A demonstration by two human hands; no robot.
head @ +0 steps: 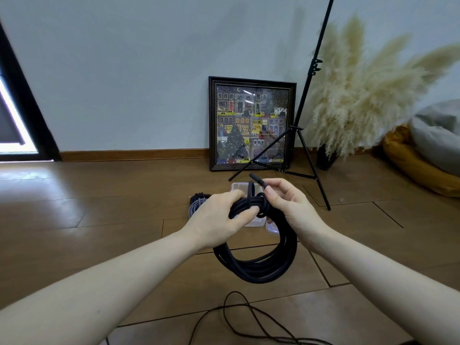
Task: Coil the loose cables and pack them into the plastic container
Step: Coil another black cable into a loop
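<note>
Black coiled cable [258, 265], gripped by left hand [219, 217], right hand [286, 202] pinching its end, mostly hides the plastic container [239, 186].

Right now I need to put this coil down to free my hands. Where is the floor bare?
Bare floor lies left of the grey cable, toward the door. Crowded: container and lid under the coil, tripod right, thin cable near you.

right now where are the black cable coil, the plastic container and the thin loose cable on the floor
black cable coil [258, 267], head view, bottom of the hanging loops
plastic container [237, 186], head view, far left rim
thin loose cable [225, 310], head view, loop on the floor
</note>
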